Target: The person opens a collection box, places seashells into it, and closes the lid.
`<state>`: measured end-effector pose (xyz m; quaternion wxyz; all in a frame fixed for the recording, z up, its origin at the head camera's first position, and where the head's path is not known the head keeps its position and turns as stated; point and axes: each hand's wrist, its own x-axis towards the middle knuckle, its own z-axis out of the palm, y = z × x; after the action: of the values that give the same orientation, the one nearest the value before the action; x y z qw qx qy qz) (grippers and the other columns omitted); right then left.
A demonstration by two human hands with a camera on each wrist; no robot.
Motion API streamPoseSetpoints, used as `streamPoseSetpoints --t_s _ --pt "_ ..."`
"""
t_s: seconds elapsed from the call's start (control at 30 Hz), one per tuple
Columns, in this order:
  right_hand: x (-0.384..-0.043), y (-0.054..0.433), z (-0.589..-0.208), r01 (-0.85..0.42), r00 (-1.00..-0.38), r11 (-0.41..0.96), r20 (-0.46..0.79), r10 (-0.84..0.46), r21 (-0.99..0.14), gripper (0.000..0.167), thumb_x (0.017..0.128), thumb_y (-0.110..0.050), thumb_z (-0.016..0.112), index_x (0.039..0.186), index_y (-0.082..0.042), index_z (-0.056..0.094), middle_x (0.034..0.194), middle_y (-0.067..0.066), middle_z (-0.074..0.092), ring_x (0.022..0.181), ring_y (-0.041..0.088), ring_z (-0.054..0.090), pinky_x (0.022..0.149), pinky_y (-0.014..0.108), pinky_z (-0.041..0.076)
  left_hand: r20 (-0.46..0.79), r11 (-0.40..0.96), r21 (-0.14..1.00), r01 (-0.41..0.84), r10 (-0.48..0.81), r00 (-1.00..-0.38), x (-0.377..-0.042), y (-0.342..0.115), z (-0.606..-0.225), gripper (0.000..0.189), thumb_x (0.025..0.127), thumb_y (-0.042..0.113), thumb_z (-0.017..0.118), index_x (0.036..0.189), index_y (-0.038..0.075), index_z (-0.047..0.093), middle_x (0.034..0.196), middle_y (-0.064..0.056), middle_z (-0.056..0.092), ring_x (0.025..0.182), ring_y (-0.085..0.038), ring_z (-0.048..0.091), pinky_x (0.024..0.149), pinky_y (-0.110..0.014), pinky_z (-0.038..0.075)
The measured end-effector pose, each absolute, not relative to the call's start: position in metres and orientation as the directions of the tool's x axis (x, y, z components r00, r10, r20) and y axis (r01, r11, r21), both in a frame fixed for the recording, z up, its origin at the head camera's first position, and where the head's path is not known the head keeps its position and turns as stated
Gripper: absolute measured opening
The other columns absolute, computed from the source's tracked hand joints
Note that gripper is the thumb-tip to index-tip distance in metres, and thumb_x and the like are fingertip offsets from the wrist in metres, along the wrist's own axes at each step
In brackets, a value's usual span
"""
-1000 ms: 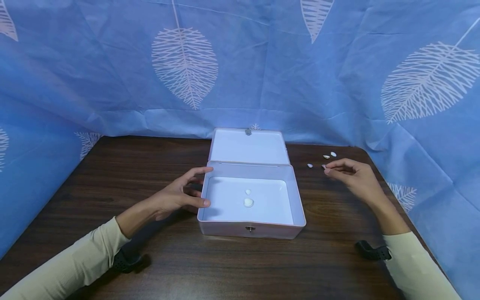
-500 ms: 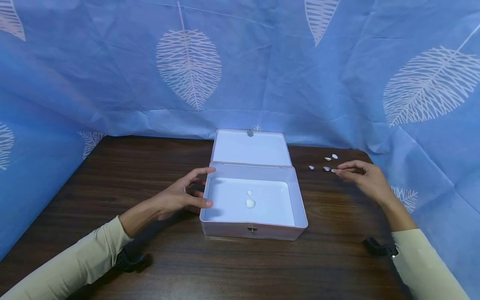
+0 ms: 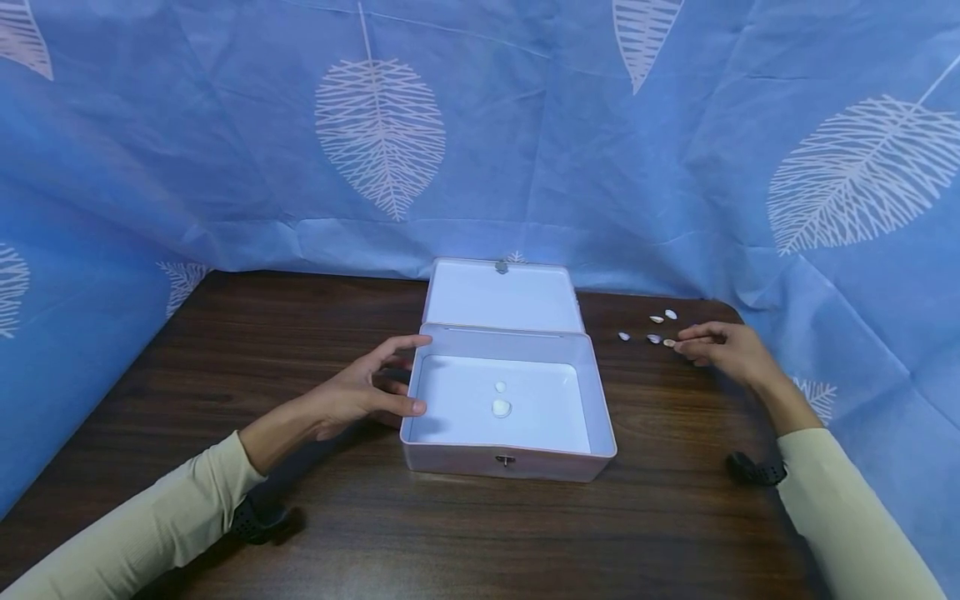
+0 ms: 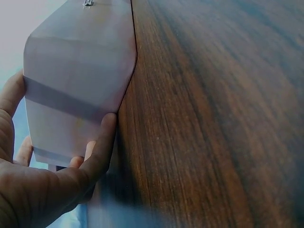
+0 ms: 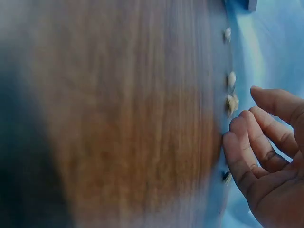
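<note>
My left hand (image 3: 360, 388) holds the left side of a white metal box (image 3: 510, 462), whose lid (image 3: 501, 293) is tipped back. Thumb and index finger lie on the box's rim, and the other fingers touch its outer wall in the left wrist view. Two white seashells, a small one (image 3: 500, 387) and a larger one (image 3: 501, 408), lie inside. To the right of the box, my right hand (image 3: 727, 350) hovers low over the table, fingertips beside a pale shell (image 3: 669, 342). In the right wrist view, thumb and fingers stand apart with nothing between them.
More small shells lie by the right hand: a left one (image 3: 623, 337), a purplish one (image 3: 654, 339) and two farther back (image 3: 656, 319) (image 3: 671, 314). The dark wooden table (image 3: 315, 317) meets a blue leaf-patterned cloth (image 3: 525, 167) behind and at the sides.
My right hand has moved right, away from the purplish shell to the pale one beside it, and its fingertips have drawn slightly back. The view shifted slightly; the left hand stays on the box.
</note>
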<state>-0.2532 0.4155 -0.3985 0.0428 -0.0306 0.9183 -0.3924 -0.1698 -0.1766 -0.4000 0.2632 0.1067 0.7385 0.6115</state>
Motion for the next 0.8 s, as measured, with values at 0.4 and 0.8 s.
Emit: streamPoseSetpoints --t_s 0.4,0.8 --pt "-0.269 0.417 -0.398 0.038 -0.984 0.77 -0.159 -0.083 -0.637 0.058 0.109 -0.029 0.078 0.148 0.012 0.065 0.109 -0.003 0.086 0.084 0.0 0.07 0.076 0.025 0.061 -0.271 0.223 0.957 -0.184 0.475 -0.837 -0.17 -0.175 -0.399 0.103 0.093 0.02 0.095 0.175 0.034 0.036 0.172 -0.022 0.028 0.139 -0.044 0.051 0.096 -0.047 0.065" --pt "-0.271 0.416 -0.401 0.026 -0.983 0.822 -0.164 -0.082 -0.57 0.048 0.109 -0.033 0.079 0.139 0.004 0.074 0.104 -0.003 0.083 0.085 0.008 0.069 0.073 0.028 0.058 -0.272 0.232 0.956 -0.18 0.476 -0.836 -0.169 -0.176 -0.399 0.102 0.094 0.021 0.094 0.176 0.035 0.035 0.173 -0.022 0.026 0.14 -0.044 0.049 0.097 -0.048 0.066"
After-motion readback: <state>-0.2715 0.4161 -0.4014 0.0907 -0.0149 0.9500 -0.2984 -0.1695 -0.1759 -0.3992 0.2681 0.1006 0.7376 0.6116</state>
